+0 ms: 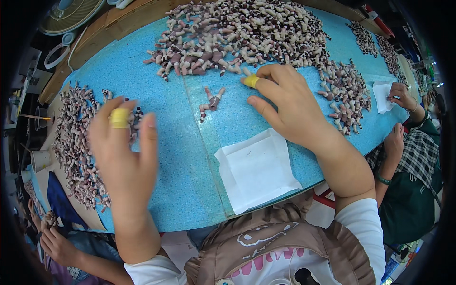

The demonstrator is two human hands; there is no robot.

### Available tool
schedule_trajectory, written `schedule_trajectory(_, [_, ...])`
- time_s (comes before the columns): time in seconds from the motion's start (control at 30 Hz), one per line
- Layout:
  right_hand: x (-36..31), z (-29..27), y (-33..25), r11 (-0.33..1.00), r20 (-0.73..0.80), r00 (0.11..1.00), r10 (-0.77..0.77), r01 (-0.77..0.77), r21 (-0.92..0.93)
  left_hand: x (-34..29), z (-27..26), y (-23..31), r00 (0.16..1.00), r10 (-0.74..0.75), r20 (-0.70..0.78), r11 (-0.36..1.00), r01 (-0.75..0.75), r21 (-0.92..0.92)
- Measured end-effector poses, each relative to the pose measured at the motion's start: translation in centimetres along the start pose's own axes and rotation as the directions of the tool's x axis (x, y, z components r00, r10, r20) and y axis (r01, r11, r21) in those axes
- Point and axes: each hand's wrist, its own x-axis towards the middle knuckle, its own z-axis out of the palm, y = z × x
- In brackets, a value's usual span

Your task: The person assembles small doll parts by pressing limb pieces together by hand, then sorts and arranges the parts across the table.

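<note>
My left hand [124,147] hovers at the edge of the left pile of small doll parts [76,142]. Its fingers and thumb are spread, slightly blurred, and yellow tape wraps one finger. My right hand [285,104], also with yellow tape on a finger, reaches to the front edge of the large heap of pale and dark doll limbs [256,33]. Thumb and fingers are apart there; a pale limb lies at the taped fingertip. Between the hands, a small doll body with limbs attached [212,102] lies alone on the blue table [175,142].
A white paper sheet with folded edges [256,166] lies near the front edge. Another doll-part pile [344,92] is to the right. Co-workers' hands [403,97] [59,247] show on both sides. A round fan [69,14] stands at the back left.
</note>
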Motion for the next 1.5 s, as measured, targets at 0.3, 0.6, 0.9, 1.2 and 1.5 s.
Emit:
schedule_trajectory(0.3, [-0.5,-0.5,0.3,0.985,-0.016,0.988,0.151,-0.149,0.091,-0.4,3.7,3.0,0.951,0.257,0.172,0.921,-0.187,-0.342])
schedule_trajectory(0.6, [-0.9,-3.1,-0.6,0.949,0.098,0.980,0.172,-0.191,0.249,-1.2,2.8,3.2,0.940,-0.112,0.321,0.870,0.249,-0.426])
schedule_trajectory(0.9, [-3.0,-3.8,-3.5,0.936,0.317,0.903,-0.291,0.200,0.291,-1.5,2.6,1.7,0.981,0.057,0.187,0.916,0.023,-0.400])
schedule_trajectory(1.2, [-3.1,-4.3,-3.3,0.902,0.406,0.862,-0.305,0.124,0.413,-1.3,2.4,1.7,0.912,-0.195,0.361,0.701,0.387,-0.599])
schedule_trajectory(1.5, [-2.6,-4.4,-3.2,0.527,0.316,0.941,-0.117,-0.211,0.823,-2.6,1.5,3.8,0.790,-0.021,0.613,-0.208,0.596,-0.776])
